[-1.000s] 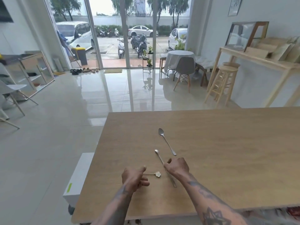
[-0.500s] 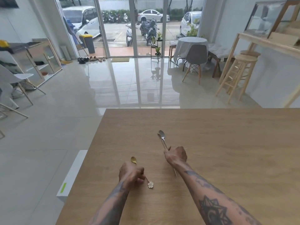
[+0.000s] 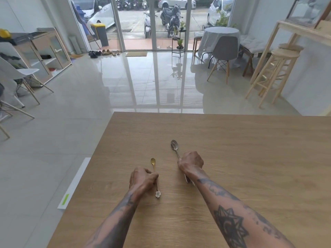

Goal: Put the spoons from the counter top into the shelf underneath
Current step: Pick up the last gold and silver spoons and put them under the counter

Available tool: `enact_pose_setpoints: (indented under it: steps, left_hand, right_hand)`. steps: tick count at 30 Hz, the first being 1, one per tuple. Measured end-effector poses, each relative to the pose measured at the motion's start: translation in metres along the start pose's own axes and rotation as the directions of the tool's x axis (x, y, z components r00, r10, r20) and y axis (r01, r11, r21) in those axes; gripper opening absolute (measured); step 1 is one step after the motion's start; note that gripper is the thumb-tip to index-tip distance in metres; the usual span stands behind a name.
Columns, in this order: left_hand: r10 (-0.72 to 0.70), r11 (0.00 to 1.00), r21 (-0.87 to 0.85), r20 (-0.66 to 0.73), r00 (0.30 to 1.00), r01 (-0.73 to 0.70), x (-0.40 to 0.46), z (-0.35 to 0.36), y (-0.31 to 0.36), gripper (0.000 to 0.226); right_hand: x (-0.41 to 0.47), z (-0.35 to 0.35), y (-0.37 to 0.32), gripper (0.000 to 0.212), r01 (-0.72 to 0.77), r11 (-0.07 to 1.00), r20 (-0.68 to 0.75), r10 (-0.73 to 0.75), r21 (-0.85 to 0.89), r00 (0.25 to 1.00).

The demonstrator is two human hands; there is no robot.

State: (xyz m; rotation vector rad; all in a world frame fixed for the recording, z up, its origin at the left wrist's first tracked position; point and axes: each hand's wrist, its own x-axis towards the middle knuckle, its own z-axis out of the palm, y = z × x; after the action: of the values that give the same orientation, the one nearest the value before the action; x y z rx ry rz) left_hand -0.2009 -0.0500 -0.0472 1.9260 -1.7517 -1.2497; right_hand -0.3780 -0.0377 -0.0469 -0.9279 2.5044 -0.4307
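On the wooden counter top (image 3: 250, 158) my left hand (image 3: 141, 178) is closed around the thin stem of a small gold spoon (image 3: 153, 162). Its bowl points away from me and its white flower end (image 3: 158, 193) sticks out below the fist. My right hand (image 3: 190, 162) is closed on two long silver spoons (image 3: 174, 146) held together. Their bowls overlap and point away, and the handle ends (image 3: 188, 179) show under my wrist. The shelf underneath is hidden below the counter.
The counter's left edge drops to a tiled floor with a white box (image 3: 75, 183) beside it. Chairs (image 3: 19, 76) stand at the left. A covered round table (image 3: 220, 36), a grey chair and wooden stools (image 3: 275, 72) stand at the right, with glass doors behind.
My left hand turned the gold spoon so its bowl points away. My right hand gathered the two silver spoons into one bundle. The view tilted down toward the counter.
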Motion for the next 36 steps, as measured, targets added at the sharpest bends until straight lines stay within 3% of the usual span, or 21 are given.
enact_pose_setpoints:
  steps: [4,7,10,19,23,30,36]
  left_hand:
    - [-0.001,1.0,-0.024,0.005,1.0,0.001,0.001,0.003,0.0,0.017]
    - [0.005,0.999,-0.039,0.009,1.0,-0.005,0.0,0.002,-0.002,0.019]
    - [0.012,0.997,-0.075,0.015,1.0,-0.011,-0.001,-0.001,-0.007,0.019]
    - [0.104,0.98,-0.176,0.024,0.994,-0.098,-0.021,-0.017,-0.02,0.019]
    - [0.161,0.971,-0.183,0.013,0.987,-0.156,-0.04,-0.037,-0.024,0.013]
    - [0.286,0.946,-0.171,0.03,0.958,-0.276,-0.09,-0.079,-0.041,0.013]
    - [0.336,0.93,-0.181,0.067,0.939,-0.32,-0.134,-0.093,-0.069,0.012]
  right_hand:
    - [0.001,-0.002,-0.006,0.009,0.08,0.982,0.061,-0.071,-0.172,0.996]
    - [0.003,-0.006,-0.006,0.01,0.115,0.976,0.164,-0.085,-0.182,0.983]
    - [0.002,-0.007,0.001,0.016,0.114,0.99,0.254,-0.089,-0.082,0.963]
    - [-0.035,-0.014,0.016,0.015,0.03,0.983,0.318,-0.088,0.181,0.944]
    - [-0.069,-0.028,0.011,0.023,0.003,0.958,0.28,-0.088,0.287,0.956]
    - [-0.151,-0.041,0.002,0.01,0.012,0.897,0.241,-0.131,0.441,0.962]
    - [-0.217,-0.036,0.02,0.023,0.009,0.83,0.211,-0.152,0.557,0.966]
